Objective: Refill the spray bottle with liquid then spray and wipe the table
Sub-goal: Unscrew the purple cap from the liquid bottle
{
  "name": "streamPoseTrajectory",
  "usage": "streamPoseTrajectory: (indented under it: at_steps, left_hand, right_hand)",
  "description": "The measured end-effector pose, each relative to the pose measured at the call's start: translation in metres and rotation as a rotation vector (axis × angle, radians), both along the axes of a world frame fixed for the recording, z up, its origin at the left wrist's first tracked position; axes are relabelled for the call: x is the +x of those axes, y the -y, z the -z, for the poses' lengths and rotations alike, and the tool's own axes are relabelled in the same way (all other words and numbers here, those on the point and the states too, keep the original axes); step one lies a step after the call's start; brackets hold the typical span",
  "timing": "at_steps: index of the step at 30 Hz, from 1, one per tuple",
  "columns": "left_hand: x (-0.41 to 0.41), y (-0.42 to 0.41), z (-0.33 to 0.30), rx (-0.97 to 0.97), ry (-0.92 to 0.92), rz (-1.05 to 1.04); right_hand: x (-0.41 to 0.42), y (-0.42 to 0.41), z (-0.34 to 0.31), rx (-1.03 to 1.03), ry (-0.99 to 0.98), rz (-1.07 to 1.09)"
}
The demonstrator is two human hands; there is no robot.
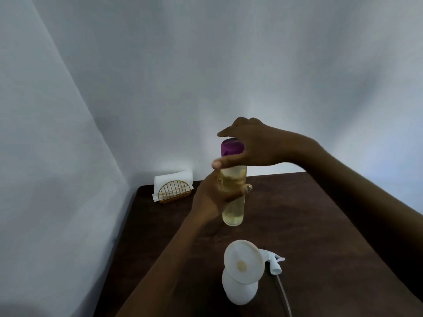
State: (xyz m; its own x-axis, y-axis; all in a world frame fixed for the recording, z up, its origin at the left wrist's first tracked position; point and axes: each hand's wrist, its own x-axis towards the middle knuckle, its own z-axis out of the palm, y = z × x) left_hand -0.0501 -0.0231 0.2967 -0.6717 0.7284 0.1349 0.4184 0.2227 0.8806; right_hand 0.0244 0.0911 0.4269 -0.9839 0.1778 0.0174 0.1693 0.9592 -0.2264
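- Left hand (215,193), frame centre, grips the clear refill bottle (233,197) upright, fingers wrapped around it.
- Right hand (249,145), just above, curls over the purple cap (231,146), thumb and fingers spread.

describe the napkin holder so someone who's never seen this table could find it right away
Start at the dark table and go to its far left corner, by the wall. The napkin holder stands there, apart from the bottles. It is the only gold wire thing, arch-shaped, with white napkins upright in it.
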Motion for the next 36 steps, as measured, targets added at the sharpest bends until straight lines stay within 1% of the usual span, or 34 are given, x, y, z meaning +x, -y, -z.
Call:
streamPoseTrajectory:
  at_steps: [2,4,8,10,13,15,16,20,22,24,26,28,31,32,34,36]
  left_hand:
    - [-0.003,-0.001,0.001,-0.007,-0.014,-0.012]
    - [-0.004,0.0,0.0,-0.013,-0.022,-0.016]
    - [-0.002,0.006,0.002,-0.035,-0.02,-0.012]
    - [-0.002,0.007,0.002,-0.034,-0.039,-0.004]
    - [-0.002,0.006,0.002,-0.015,-0.024,-0.001]
    - [-0.002,0.004,0.004,-0.014,-0.015,-0.011]
    - [-0.003,0.003,0.006,-0.021,-0.011,-0.015]
    - [-0.004,0.004,0.009,-0.058,-0.045,-0.018]
    - [-0.003,0.004,0.01,-0.05,-0.062,-0.006]
    - [-0.003,0.003,0.01,-0.04,-0.068,0.0]
    - [-0.004,0.002,0.011,-0.052,-0.074,-0.009]
    - [-0.005,0.002,0.012,-0.067,-0.069,-0.012]
    - [-0.004,0.003,0.015,-0.072,-0.058,-0.007]
    - [-0.004,0.004,0.015,-0.069,-0.057,-0.003]
    - [-0.003,0.004,0.016,-0.054,-0.059,0.004]
    - [-0.004,0.003,0.016,-0.054,-0.07,0.002]
  right_hand:
    - [-0.004,0.006,0.004,0.043,-0.075,0.015]
    - [-0.006,0.006,0.006,0.055,-0.123,-0.061]
    - [-0.001,0.0,-0.002,-0.077,0.037,-0.247]
    - [0.0,-0.001,0.0,-0.051,0.056,-0.208]
    - [-0.005,0.001,0.006,0.011,-0.019,-0.039]
    - [-0.005,0.003,0.007,0.036,-0.094,-0.057]
    - [-0.005,0.002,0.005,0.039,-0.092,-0.098]
    - [0.003,-0.002,-0.008,-0.092,0.087,-0.288]
    - [0.004,-0.002,-0.009,-0.098,0.121,-0.235]
    - [0.002,0.001,-0.005,-0.023,0.111,-0.074]
    - [-0.002,0.004,0.0,0.057,0.062,-0.001]
    - [-0.002,0.005,0.001,0.063,0.055,-0.068]
    - [0.003,0.003,-0.006,-0.012,0.167,-0.229]
    - [0.005,0.002,-0.008,-0.039,0.181,-0.251]
    - [0.007,0.002,-0.009,-0.067,0.156,-0.207]
    - [0.002,0.003,-0.005,-0.016,0.087,-0.105]
